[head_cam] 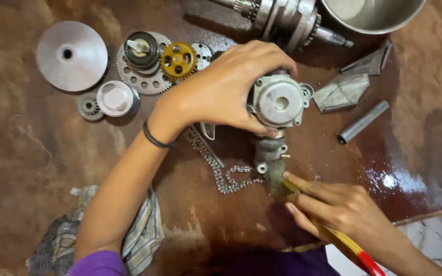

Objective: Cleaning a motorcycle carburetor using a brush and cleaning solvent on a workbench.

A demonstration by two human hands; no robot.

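Left hand [221,89] fingers curled over the grey metal engine part [278,102], thumb clamped on its lower edge, holding it upright at centre of the wet brown floor [37,148]; right hand [344,209] fingers pressed together, pinching the yellow-and-red handled brush [333,235], bristles touching the part's lower stub. Just beside, left of the stub: drive chain [216,163]. Further out: yellow gear [178,60] on a large sprocket [141,76], silver pulley disc [71,55], piston [115,98], crankshaft [287,18], steel bowl [374,15], grey tube [362,121], striped rag [141,235].
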